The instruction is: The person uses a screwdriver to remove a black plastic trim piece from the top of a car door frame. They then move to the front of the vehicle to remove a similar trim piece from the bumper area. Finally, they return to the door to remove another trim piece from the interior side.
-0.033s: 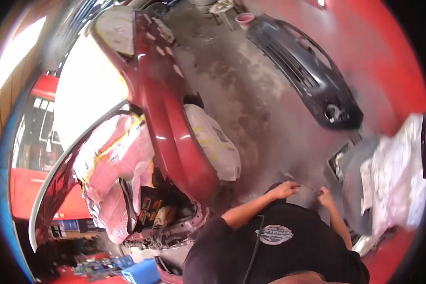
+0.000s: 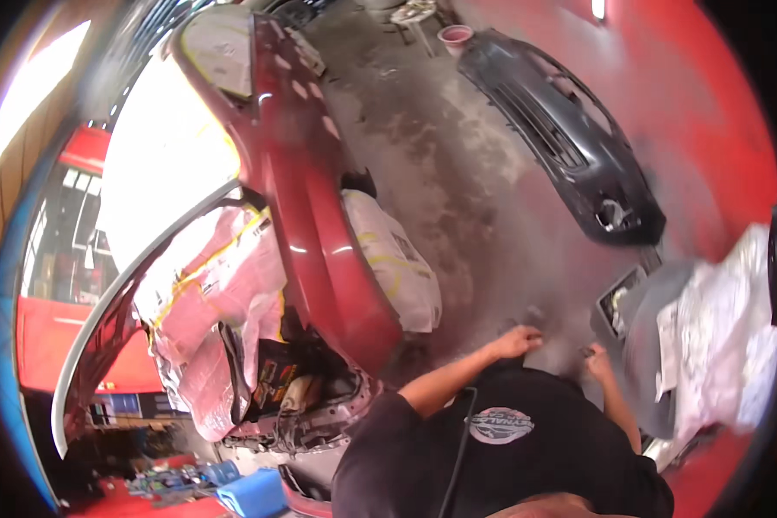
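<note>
My left hand (image 2: pixel 518 341) is held out in front of my body with its fingers curled together. Whatever lies in them is too small and blurred to name. To its right, my right hand (image 2: pixel 596 361) is closed around something small and dark that I cannot identify. The hands are apart, above a grey, hazy patch of floor. Left of them stands a car with a glossy red fender (image 2: pixel 337 285), its wheel wrapped in taped masking paper (image 2: pixel 393 268).
A dark bumper cover (image 2: pixel 570 147) lies ahead on the right, with a pink bucket (image 2: pixel 456 36) beyond it. A paper-draped grey part (image 2: pixel 708 319) is close on my right. The car's exposed engine bay (image 2: pixel 293 393) and raised hood (image 2: pixel 112 319) are on the left.
A thin strand or stick visible between my hands before no longer shows clearly. My left hand has shifted slightly left; the view has tilted a little.
</note>
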The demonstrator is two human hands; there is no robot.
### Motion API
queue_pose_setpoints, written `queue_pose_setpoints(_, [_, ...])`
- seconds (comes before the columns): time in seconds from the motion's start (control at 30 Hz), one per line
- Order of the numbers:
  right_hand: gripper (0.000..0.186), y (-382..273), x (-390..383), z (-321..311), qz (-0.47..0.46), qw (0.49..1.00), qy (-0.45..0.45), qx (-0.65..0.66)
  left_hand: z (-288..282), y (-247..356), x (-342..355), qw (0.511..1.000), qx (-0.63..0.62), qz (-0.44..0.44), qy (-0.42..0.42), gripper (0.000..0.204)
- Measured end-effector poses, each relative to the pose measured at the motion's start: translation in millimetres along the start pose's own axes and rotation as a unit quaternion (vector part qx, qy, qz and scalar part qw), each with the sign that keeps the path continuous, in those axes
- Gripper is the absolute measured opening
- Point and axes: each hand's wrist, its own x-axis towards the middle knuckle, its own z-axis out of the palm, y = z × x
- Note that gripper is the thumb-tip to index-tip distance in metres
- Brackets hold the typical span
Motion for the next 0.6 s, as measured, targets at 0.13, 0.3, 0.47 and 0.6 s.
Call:
queue_pose_setpoints(0.13, [0.035,59.8,82.2,-10.0,0.328,0.924,0.012,0.195,-158.4,53.1,11.8,0.977,-0.19,-0.084,0.045,0.035])
queue_pose_setpoints(0.3, [0.055,68.0,174.7,-9.3,0.35,0.9,-0.018,0.259,-330.1,244.2,19.9,0.919,-0.297,0.194,0.168,0.037])
queue_pose_setpoints(0.47, [0.013,-1.1,336.6,-10.9,0.225,0.956,-0.095,0.162,-462.3,377.7,46.9,0.731,-0.171,0.66,0.002,0.023])
queue_pose_setpoints(0.6, [0.024,-73.8,537.4,-24.0,0.181,0.965,-0.182,0.047,-519.6,438.4,90.5,0.661,-0.152,0.734,0.027,0.012])
